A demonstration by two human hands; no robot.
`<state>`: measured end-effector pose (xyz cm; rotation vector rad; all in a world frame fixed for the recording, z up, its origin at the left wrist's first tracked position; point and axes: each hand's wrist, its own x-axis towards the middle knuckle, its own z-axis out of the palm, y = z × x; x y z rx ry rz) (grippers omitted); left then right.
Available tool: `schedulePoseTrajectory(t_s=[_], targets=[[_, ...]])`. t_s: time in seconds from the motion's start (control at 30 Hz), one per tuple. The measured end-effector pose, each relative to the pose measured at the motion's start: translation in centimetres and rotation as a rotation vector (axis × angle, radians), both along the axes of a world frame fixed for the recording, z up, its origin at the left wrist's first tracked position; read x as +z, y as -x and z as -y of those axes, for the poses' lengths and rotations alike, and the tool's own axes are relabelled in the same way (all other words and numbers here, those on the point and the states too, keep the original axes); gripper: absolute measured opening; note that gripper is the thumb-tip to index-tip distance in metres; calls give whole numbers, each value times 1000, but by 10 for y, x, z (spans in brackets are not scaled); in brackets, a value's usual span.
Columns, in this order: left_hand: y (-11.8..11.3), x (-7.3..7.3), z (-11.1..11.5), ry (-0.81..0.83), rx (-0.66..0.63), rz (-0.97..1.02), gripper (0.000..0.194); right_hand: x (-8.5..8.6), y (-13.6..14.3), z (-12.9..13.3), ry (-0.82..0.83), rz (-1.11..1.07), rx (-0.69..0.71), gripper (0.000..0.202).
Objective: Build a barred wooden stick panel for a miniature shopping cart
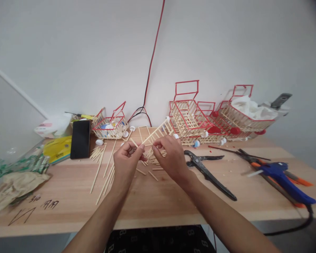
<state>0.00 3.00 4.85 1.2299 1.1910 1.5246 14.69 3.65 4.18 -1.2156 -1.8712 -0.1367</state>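
Observation:
A small ladder-like frame of pale wooden sticks is held tilted above the table, its far end rising to the right. My left hand pinches the near end of this frame between thumb and fingers. A single stick points up and left from beside that thumb. At the frame's lower edge, my right hand has its thumb and fingertips closed together; its fingers partly cover the frame. Beneath both hands lies a pile of short cut sticks. Longer sticks are spread out by my left wrist.
Stick-built carts with red trim line the wall, more at right and one at left. Black pincers, a blue glue gun and orange-handled pliers lie right. A phone leans beside a yellow packet.

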Motion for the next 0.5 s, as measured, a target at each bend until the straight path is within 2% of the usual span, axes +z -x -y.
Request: schedulePoseTrajectory(t_s=[0.5], targets=[[0,-1,0,-26,-13,44,23,-2,1,-1,-34,-37,-13,7]])
